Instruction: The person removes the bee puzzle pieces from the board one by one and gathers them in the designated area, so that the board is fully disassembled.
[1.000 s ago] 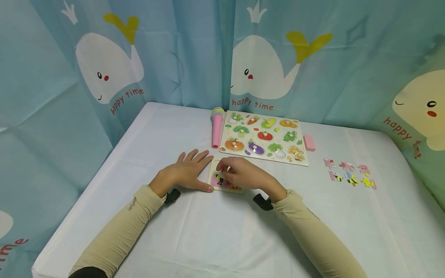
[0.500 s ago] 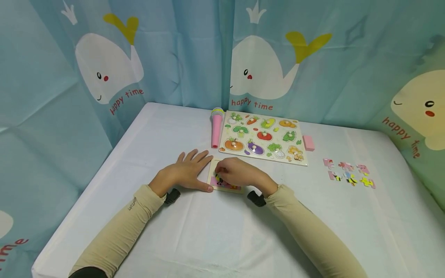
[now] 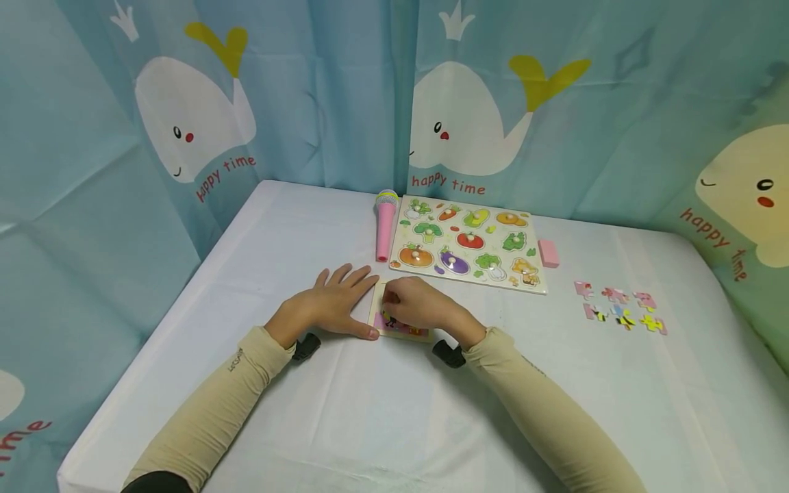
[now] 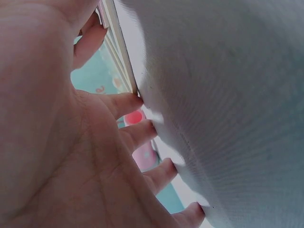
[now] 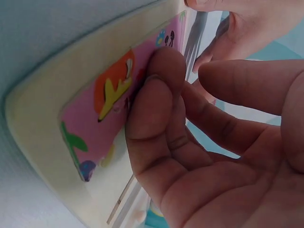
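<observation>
A small wooden puzzle tray (image 5: pixel 35 111) lies flat in front of the person. Its cream rim surrounds pink picture pieces (image 5: pixel 90 109), with a yellow and orange design showing. My left hand (image 3: pixel 333 308) rests palm down with fingers spread, thumb and index fingertip at the tray's left edge. In the left wrist view, the straight fingertips touch the white cloth. Over the tray, my right hand (image 3: pixel 419 303) has curled fingers (image 5: pixel 152 109) pressing on the picture pieces, the thumb standing apart from them. The fingers cover part of the picture.
Several loose jigsaw pieces (image 3: pixel 624 319) lie in two rows at the right. Behind the tray stands a vegetable peg puzzle (image 3: pixel 453 257) lying flat, with a pink toy microphone (image 3: pixel 385 233) on its left and a pink block (image 3: pixel 548 253) on its right. A whale-print curtain (image 3: pixel 345 96) borders the table.
My right hand has lowered onto the tray and its fingers have curled in closer, with the wrist shifting slightly left. The left hand stays in place at the tray's edge.
</observation>
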